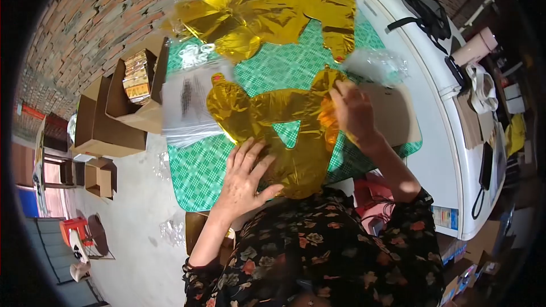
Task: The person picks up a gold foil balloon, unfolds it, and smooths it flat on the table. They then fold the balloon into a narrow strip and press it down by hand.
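Note:
A flat gold foil balloon (296, 165) with a triangular hole lies at the near edge of the table, partly against my front. My left hand (244, 179) rests on its lower left side, fingers stretched out and thumb apart. At the upper right leg of the balloon, my right hand (354, 111) is closed with bent fingers on the crinkled foil edge; its fingertips are partly hidden. More gold foil balloons (278, 14) lie in an overlapping pile along the far side of the table.
A green checked tablecloth (273, 68) covers the table. Clear plastic bags (190, 102) are stacked at left, with white ties (196, 55) behind. Another clear bag (378, 65) lies at right beside a white appliance (426, 108). Cardboard boxes (108, 119) stand left of the table.

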Tool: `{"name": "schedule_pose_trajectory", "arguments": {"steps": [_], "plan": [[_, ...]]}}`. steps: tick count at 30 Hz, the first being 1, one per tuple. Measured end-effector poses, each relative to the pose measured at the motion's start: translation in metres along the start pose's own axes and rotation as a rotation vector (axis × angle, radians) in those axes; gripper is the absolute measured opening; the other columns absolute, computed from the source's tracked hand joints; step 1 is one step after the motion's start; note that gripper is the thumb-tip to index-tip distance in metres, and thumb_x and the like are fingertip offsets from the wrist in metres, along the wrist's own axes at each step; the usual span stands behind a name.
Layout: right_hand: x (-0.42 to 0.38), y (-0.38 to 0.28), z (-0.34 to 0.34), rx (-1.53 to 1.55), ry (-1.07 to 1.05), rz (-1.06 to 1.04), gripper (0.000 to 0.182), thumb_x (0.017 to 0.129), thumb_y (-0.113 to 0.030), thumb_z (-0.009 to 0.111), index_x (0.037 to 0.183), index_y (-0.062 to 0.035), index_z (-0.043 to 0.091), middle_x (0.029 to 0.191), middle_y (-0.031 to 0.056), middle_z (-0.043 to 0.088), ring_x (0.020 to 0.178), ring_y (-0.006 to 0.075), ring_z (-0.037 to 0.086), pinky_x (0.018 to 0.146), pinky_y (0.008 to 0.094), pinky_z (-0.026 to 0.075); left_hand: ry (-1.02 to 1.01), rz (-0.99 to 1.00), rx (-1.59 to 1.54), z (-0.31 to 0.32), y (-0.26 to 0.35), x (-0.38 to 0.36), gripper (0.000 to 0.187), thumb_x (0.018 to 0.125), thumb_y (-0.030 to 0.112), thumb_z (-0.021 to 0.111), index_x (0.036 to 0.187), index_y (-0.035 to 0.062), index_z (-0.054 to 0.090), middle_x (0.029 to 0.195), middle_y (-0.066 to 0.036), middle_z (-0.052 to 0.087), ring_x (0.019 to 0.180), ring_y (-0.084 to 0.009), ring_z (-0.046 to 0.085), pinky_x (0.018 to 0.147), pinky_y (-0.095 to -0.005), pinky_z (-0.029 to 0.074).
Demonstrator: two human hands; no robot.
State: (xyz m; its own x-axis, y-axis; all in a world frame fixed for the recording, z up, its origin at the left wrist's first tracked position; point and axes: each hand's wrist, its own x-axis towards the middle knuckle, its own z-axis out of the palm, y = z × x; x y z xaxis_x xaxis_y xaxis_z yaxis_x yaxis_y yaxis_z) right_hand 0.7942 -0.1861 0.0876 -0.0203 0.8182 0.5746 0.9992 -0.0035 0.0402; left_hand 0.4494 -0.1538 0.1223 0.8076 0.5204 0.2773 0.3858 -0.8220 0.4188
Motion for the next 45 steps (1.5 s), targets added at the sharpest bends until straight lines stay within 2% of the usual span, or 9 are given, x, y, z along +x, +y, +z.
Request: {"name": "schedule_pose_trajectory", "arguments": {"steps": [1,5,9,16,17,24,31,39,45], "plan": [[-0.002,-0.006,0.008,0.029,-0.038,-0.024,0.049,0.087,-0.024,0.073,0.131,-0.0061,0.064,0.143,0.0133,0.055,0.133,0.0334,0.05,0.106,0.0466,0.043,-0.027,0.011,-0.002,0.011,-0.005,0.004,0.067,0.086,0.055,0.073,0.135,0.0103,0.063,0.15,-0.019,0.046,0.145,-0.0444,0.034,0.118,-0.0626,0.026],[-0.011,-0.025,0.019,0.137,-0.202,-0.107,0.07,0.088,-0.043,0.074,0.145,-0.0072,0.054,0.15,0.0244,0.046,0.14,0.0475,0.04,0.111,0.0674,0.031,-0.122,0.036,0.11,0.051,-0.007,0.016,0.079,0.09,0.067,0.061,0.15,0.0174,0.051,0.162,-0.019,0.031,0.152,-0.0462,0.02,0.121,-0.0666,0.015],[-0.018,-0.007,0.064,0.051,-0.186,-0.037,0.073,0.092,-0.052,0.066,0.15,-0.0117,0.048,0.154,0.0242,0.041,0.142,0.0482,0.035,0.113,0.0677,0.027,-0.151,0.027,0.208,0.064,-0.009,0.015,0.084,0.09,0.071,0.056,0.156,0.0203,0.043,0.164,-0.019,0.029,0.152,-0.0492,0.019,0.12,-0.0688,0.013],[0.027,0.013,0.065,-0.04,-0.175,-0.082,0.071,0.088,-0.047,0.072,0.145,-0.0088,0.053,0.147,0.0215,0.047,0.135,0.0457,0.042,0.105,0.0646,0.034,-0.189,0.019,0.273,0.065,-0.009,0.016,0.085,0.09,0.073,0.054,0.157,0.0221,0.04,0.166,-0.017,0.024,0.153,-0.0482,0.017,0.12,-0.0694,0.015],[0.042,0.017,0.07,-0.044,-0.123,-0.095,0.066,0.087,-0.043,0.074,0.139,-0.0076,0.056,0.139,0.0175,0.053,0.133,0.0393,0.044,0.102,0.0585,0.037,-0.18,0.024,0.281,0.065,-0.01,0.016,0.086,0.09,0.073,0.054,0.158,0.0223,0.04,0.166,-0.017,0.024,0.153,-0.048,0.017,0.12,-0.0698,0.016],[0.156,-0.021,0.129,0.157,-0.116,-0.292,0.045,0.093,-0.021,0.067,0.136,-0.0082,0.059,0.141,0.0099,0.057,0.137,0.0331,0.045,0.11,0.0516,0.038,-0.144,0.017,0.237,0.069,-0.014,0.018,0.088,0.087,0.07,0.063,0.158,0.0251,0.038,0.166,-0.016,0.025,0.153,-0.0468,0.017,0.119,-0.0698,0.018],[0.208,-0.043,0.188,0.149,-0.153,-0.372,0.032,0.087,-0.003,0.063,0.119,-0.0068,0.067,0.131,0.0085,0.064,0.132,0.0289,0.052,0.107,0.0481,0.041,-0.046,-0.028,0.063,0.027,-0.034,0.032,0.082,0.092,0.062,0.063,0.157,0.018,0.041,0.166,-0.018,0.026,0.156,-0.0416,0.015,0.123,-0.0661,0.01],[0.23,-0.047,0.203,0.585,-0.061,-0.07,0.005,0.085,-0.009,0.072,0.088,-0.0052,0.07,0.083,0.0158,0.07,0.083,0.0374,0.068,0.077,0.0477,0.053,0.244,-0.118,0.006,-0.034,-0.139,0.102,0.057,0.095,0.03,0.071,0.143,0.0038,0.053,0.156,-0.02,0.043,0.141,-0.0412,0.044,0.114,-0.0512,0.04],[0.245,-0.038,0.21,0.655,-0.242,0.082,0.018,0.08,-0.015,0.08,0.091,-0.0056,0.069,0.083,0.0184,0.069,0.081,0.0413,0.067,0.072,0.0481,0.052,0.357,-0.215,-0.152,-0.025,-0.226,0.179,0.048,0.093,0.021,0.072,0.135,0.0026,0.059,0.139,-0.018,0.06,0.116,-0.0368,0.065,0.098,-0.0423,0.053]]}}
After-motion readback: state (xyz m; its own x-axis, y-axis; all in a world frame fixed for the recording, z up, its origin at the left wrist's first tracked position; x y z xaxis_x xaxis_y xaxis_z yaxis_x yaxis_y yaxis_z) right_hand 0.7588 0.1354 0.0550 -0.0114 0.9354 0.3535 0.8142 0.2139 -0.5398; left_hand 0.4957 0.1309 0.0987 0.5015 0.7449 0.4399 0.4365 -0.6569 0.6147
